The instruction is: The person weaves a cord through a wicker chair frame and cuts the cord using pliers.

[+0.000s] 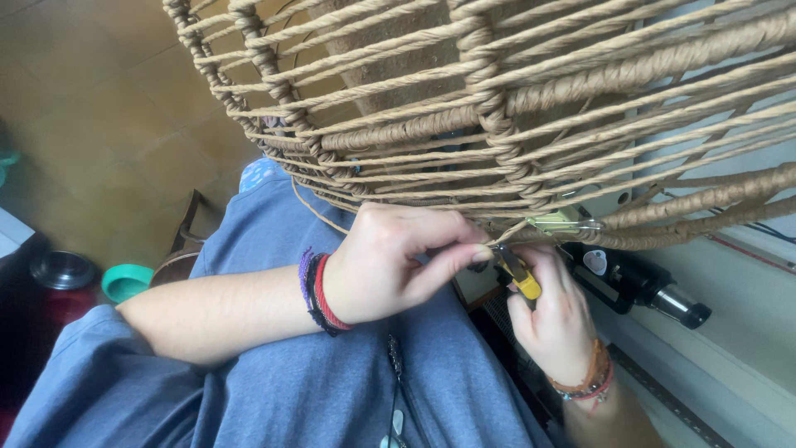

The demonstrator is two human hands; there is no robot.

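- Pinching a cord strand point(496, 242), the left hand point(390, 265) has its grip closed at frame centre, under the woven rope basket point(497, 108).
- The right hand point(554, 319) has its grip wrapped around yellow-handled pliers point(518, 270), just beside the strand.

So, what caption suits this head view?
Both hands, left and right with yellow-handled pliers, work a woven cord basket.
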